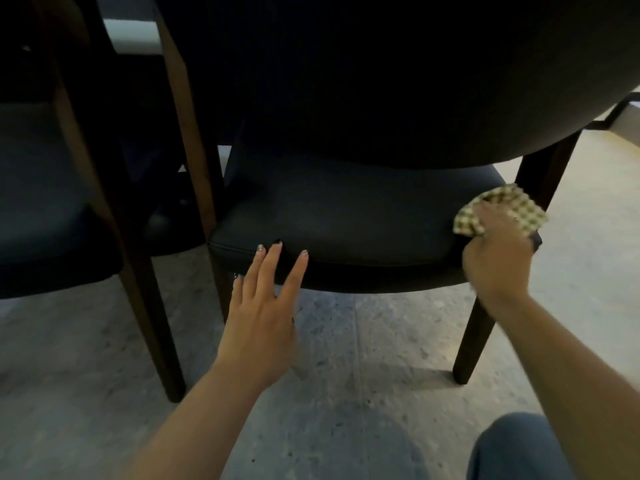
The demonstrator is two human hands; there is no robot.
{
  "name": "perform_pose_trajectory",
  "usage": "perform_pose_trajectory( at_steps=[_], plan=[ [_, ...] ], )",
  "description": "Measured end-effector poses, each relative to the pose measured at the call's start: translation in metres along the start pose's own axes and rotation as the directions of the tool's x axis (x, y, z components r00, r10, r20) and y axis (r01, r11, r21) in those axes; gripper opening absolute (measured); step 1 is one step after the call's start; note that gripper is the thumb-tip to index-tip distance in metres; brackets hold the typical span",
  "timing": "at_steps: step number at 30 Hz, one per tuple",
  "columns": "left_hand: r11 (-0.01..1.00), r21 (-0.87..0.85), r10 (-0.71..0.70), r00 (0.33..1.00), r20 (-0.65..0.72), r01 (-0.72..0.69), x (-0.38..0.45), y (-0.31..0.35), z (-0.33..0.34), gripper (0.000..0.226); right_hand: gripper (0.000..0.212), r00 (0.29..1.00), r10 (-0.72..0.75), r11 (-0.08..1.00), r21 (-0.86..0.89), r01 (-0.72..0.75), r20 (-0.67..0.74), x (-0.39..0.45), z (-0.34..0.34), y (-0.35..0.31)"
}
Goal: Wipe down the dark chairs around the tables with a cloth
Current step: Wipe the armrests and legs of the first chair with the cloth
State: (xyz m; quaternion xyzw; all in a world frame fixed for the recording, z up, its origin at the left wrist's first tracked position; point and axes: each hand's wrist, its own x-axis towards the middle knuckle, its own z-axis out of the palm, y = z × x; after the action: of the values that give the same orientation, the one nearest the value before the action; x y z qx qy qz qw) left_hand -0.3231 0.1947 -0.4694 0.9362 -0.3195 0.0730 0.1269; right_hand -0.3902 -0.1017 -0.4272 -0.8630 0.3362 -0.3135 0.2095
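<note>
A dark upholstered chair (346,209) with dark wooden legs fills the middle of the view, its curved backrest overhead. My right hand (498,258) grips a checkered green and cream cloth (502,213) against the seat's right front corner. My left hand (266,306) stretches out with straight, spread fingers, the tips touching the seat's front edge at the left.
A second dark chair (45,202) with brown wooden legs stands close on the left, a narrow gap between the two. Grey speckled floor (346,358) lies below. My knee in blue jeans (516,448) shows at the bottom right. A pale table edge (135,36) is behind.
</note>
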Motion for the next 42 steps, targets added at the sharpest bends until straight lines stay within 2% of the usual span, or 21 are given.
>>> perform_pose_trajectory(
  at_steps=[2,5,9,12,13,14,16,18,21,23,27,31,35,37,39,42],
  plan=[
    [0.999,0.036,-0.021,1.0,-0.016,0.022,-0.002,-0.005,-0.001,0.105,0.054,0.996,-0.09,0.995,-0.032,0.09,0.011,-0.026,0.02,-0.03],
    [0.987,0.037,-0.156,0.987,-0.041,0.158,-0.003,-0.018,-0.003,0.108,0.059,0.951,-0.289,0.956,-0.01,0.292,0.113,-0.059,0.053,-0.084],
    [0.973,0.061,-0.218,0.974,-0.057,0.222,0.0,-0.024,0.0,0.105,0.063,0.829,-0.514,0.854,0.036,0.519,0.221,-0.082,0.081,-0.133],
    [0.972,0.026,-0.231,0.971,-0.055,0.233,0.001,-0.02,0.002,0.109,0.063,0.729,-0.618,0.758,-0.022,0.652,0.295,-0.078,0.068,-0.123],
    [0.974,0.016,-0.226,0.973,-0.05,0.227,0.001,-0.02,0.002,0.109,0.065,0.735,-0.606,0.764,-0.037,0.644,0.305,-0.072,0.059,-0.109],
    [0.976,0.009,-0.215,0.976,-0.044,0.216,0.001,-0.021,0.002,0.109,0.066,0.775,-0.562,0.799,-0.053,0.599,0.289,-0.066,0.048,-0.092],
    [0.98,-0.003,-0.2,0.979,-0.037,0.2,0.0,-0.024,0.001,0.111,0.067,0.898,-0.393,0.906,-0.082,0.415,0.2,-0.05,0.025,-0.057],
    [0.983,-0.011,-0.183,0.983,-0.026,0.182,-0.001,-0.029,0.001,0.113,0.063,0.972,-0.206,0.972,-0.094,0.217,0.114,-0.038,0.009,-0.038],
    [0.988,-0.034,-0.151,0.988,-0.02,0.151,-0.004,-0.036,-0.001,0.112,0.057,0.995,-0.087,0.991,-0.095,0.091,0.046,-0.039,0.023,-0.06],
    [0.99,-0.051,-0.135,0.991,-0.023,0.133,-0.006,-0.039,-0.001,0.11,0.058,0.985,-0.136,0.985,-0.09,0.145,0.105,-0.049,0.048,-0.093],
    [0.989,-0.119,-0.097,0.994,-0.044,0.091,-0.007,-0.04,-0.003,0.098,0.057,0.894,-0.371,0.922,-0.015,0.387,0.251,-0.052,0.086,-0.157],
    [0.975,-0.202,-0.112,0.987,-0.115,0.087,-0.005,-0.034,0.0,0.086,0.044,0.681,-0.631,0.76,0.119,0.639,0.371,-0.05,0.096,-0.196],
    [0.97,-0.205,-0.159,0.977,-0.142,0.128,0.0,-0.022,0.009,0.093,0.059,0.553,-0.689,0.686,0.176,0.706,0.469,-0.048,0.081,-0.175],
    [0.975,-0.18,-0.161,0.974,-0.16,0.132,0.003,-0.017,0.012,0.097,0.069,0.518,-0.69,0.677,0.195,0.71,0.507,-0.043,0.065,-0.142],
    [0.978,-0.175,-0.15,0.97,-0.189,0.117,0.004,-0.015,0.013,0.095,0.069,0.581,-0.661,0.724,0.201,0.66,0.476,-0.032,0.041,-0.105],
    [0.982,-0.164,-0.125,0.974,-0.191,0.093,0.005,-0.019,0.011,0.095,0.057,0.744,-0.576,0.814,0.151,0.561,0.338,-0.016,0.004,-0.044]
  ],
)
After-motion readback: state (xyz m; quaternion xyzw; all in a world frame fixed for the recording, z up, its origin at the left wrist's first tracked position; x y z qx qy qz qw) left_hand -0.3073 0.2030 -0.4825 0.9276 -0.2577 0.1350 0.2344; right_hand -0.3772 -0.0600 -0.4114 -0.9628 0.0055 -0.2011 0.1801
